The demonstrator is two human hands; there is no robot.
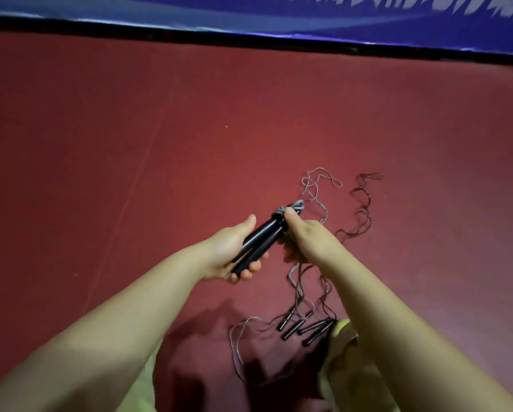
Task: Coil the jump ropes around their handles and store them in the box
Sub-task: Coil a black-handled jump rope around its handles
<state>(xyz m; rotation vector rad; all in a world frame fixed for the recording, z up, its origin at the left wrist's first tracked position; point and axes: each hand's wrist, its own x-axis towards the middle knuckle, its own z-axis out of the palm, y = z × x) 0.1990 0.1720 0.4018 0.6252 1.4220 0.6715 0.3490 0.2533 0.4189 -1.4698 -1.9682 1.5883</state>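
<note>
Gripping black handles (pixel 256 243) in curled left hand (pixel 234 254), right hand (pixel 304 237) pinching grey cord (pixel 291 209)

Red floor (pixel 130 129) lies open left and ahead up to the blue banner (pixel 249 13); loose ropes (pixel 362 209) and handles (pixel 302 325) clutter the right

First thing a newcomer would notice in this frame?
Dead centre, the left hand grips a pair of black handles while the right hand pinches the grey rope wound at their top. Below, more black handles lie on the red floor, loose ropes snaking up right.
</note>
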